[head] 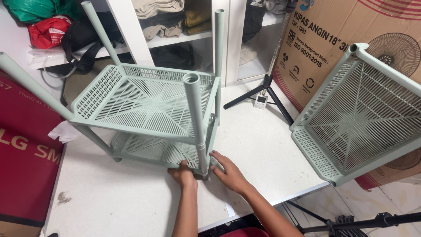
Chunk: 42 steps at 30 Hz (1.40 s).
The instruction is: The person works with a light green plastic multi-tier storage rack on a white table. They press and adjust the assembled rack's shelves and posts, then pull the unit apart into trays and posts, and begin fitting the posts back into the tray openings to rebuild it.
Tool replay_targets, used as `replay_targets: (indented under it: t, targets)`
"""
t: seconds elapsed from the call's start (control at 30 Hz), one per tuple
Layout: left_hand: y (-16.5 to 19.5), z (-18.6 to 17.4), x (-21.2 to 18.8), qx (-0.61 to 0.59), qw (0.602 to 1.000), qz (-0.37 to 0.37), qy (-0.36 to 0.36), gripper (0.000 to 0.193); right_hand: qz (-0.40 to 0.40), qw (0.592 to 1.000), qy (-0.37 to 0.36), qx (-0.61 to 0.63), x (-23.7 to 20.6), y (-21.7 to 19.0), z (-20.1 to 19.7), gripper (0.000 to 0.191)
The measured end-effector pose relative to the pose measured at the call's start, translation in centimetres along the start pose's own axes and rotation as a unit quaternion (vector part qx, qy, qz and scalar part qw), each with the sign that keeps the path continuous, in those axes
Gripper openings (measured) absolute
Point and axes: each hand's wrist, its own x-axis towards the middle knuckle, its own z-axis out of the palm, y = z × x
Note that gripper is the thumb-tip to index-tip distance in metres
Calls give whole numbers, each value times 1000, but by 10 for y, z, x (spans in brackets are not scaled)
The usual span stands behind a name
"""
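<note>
A pale green plastic rack (144, 98) stands on the white table (131, 202). It has two slatted shelves, one above the other, and several round poles rising from the corners. The nearest pole (196, 118) runs down to the lower shelf's front corner. My left hand (183, 173) grips the front edge of the lower shelf (149, 149) just left of that corner. Fingers spread, my right hand (228, 172) presses against the same corner from the right. A third green slatted shelf (359, 114) lies tilted at the table's right side, leaning on a cardboard box.
A big brown cardboard box (333, 35) with a fan picture stands at the right. A red box (22, 149) lies at the left. A black tripod (267, 90) and a small white device (261, 101) stand behind the rack. White shelves with folded clothes (162, 19) fill the back. Another tripod (351, 221) is below the table edge.
</note>
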Motion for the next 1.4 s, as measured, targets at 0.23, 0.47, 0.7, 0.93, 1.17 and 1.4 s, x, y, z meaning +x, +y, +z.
replay_targets:
  t: [0.23, 0.47, 0.7, 0.93, 1.17, 1.4]
  targets:
    - [-5, 9, -4, 12, 999, -31, -37, 75, 42, 998, 29, 29, 23, 12, 6, 45]
    - [20, -14, -24, 201, 977, 70, 0, 95, 47, 997, 42, 46, 15, -3, -2, 40]
    - [72, -2, -63, 131, 924, 343, -106, 64, 17, 985, 110, 130, 11, -34, -24, 36]
    - [144, 62, -107, 97, 739, 607, -275, 51, 39, 944, 42, 324, 39, -59, -41, 62]
    - [184, 108, -119, 119, 817, 355, -438, 48, 44, 904, -19, 426, 58, -57, -22, 72]
    - [199, 121, -106, 86, 798, 262, -536, 19, 7, 913, -49, 405, 78, -16, -7, 71]
